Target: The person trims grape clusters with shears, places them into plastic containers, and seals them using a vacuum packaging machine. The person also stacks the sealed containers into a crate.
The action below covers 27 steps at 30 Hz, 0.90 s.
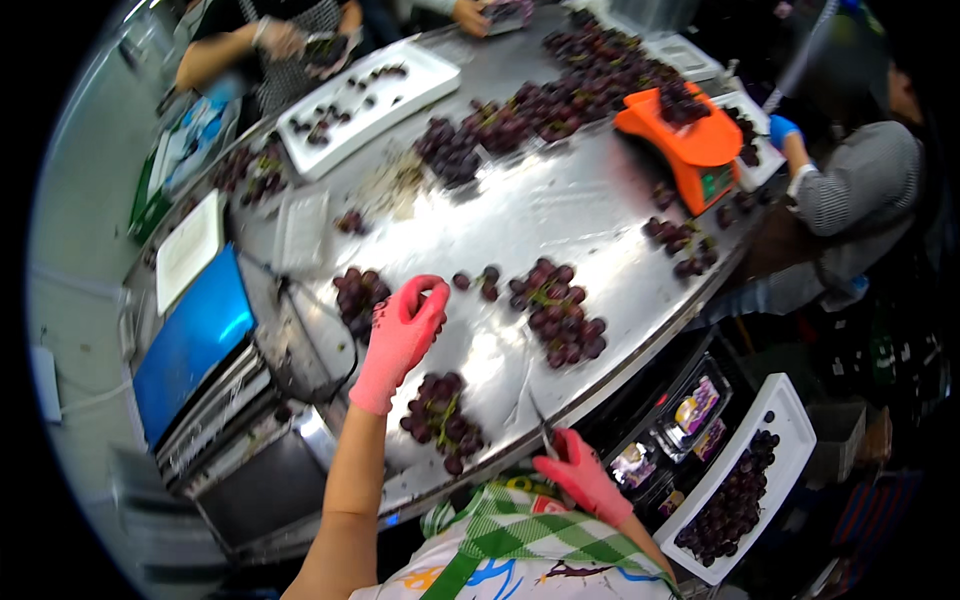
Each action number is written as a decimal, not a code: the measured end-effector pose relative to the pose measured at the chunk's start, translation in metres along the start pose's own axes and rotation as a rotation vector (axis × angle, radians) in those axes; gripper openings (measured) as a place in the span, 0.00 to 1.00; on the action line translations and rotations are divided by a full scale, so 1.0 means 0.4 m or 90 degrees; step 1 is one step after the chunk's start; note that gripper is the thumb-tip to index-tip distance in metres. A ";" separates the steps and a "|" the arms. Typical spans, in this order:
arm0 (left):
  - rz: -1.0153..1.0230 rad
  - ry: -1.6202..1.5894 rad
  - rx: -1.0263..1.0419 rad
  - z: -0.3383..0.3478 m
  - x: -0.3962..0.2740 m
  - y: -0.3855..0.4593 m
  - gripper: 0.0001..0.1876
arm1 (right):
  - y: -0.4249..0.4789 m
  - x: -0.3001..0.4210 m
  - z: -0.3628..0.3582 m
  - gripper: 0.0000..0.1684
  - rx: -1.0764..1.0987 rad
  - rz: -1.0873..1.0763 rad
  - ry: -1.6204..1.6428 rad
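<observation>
My left hand [405,334], in a pink glove, is raised over the metal table with its fingers curled. A bit of dark grape shows at the edge of its fingers; whether they grip it is hidden. My right hand [585,476], also pink-gloved, holds slim scissors [549,439] by the table's near edge, blades pointing away from me. One grape bunch [444,420] lies below my left hand, another [361,300] beyond it to the left. A larger bunch with green stems [559,311] rests to the right, beside a few loose grapes [480,282].
A blue-topped machine [196,341] stands left. An orange scale [686,146] bearing grapes is at right, near a worker's blue-gloved hand [784,131]. Heaped grapes [570,90] and a white tray [307,161] lie farther back. Printed clear boxes [694,409] and a grape-filled tray [795,420] sit below the edge.
</observation>
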State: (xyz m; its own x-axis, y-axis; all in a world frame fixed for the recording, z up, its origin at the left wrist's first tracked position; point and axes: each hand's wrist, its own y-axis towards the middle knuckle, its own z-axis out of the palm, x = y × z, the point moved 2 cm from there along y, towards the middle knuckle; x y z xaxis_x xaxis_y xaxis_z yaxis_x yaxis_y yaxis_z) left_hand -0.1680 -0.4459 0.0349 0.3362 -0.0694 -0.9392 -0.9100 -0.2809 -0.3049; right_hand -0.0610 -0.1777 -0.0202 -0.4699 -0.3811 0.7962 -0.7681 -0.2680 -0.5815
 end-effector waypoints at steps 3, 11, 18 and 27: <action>0.097 0.047 -0.236 -0.069 0.081 -0.119 0.13 | 0.033 -0.055 0.028 0.33 -0.007 -0.042 -0.071; 0.166 0.414 -0.168 -0.041 0.233 -0.329 0.09 | 0.095 0.016 0.055 0.35 -0.064 -0.121 -0.349; 0.032 0.623 -0.067 0.005 0.263 -0.353 0.11 | 0.093 -0.024 0.049 0.38 0.020 -0.072 -0.240; -0.044 0.709 0.096 -0.004 0.266 -0.276 0.13 | 0.072 -0.027 0.043 0.37 0.018 -0.046 -0.196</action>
State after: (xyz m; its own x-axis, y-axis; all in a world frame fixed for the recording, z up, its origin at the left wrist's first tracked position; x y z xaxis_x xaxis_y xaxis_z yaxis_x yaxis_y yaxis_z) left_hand -0.0315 -0.4238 -0.0311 0.3473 -0.8952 -0.2792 -0.8758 -0.2032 -0.4378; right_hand -0.0704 -0.1967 -0.0483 -0.2581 -0.6093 0.7498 -0.7802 -0.3263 -0.5337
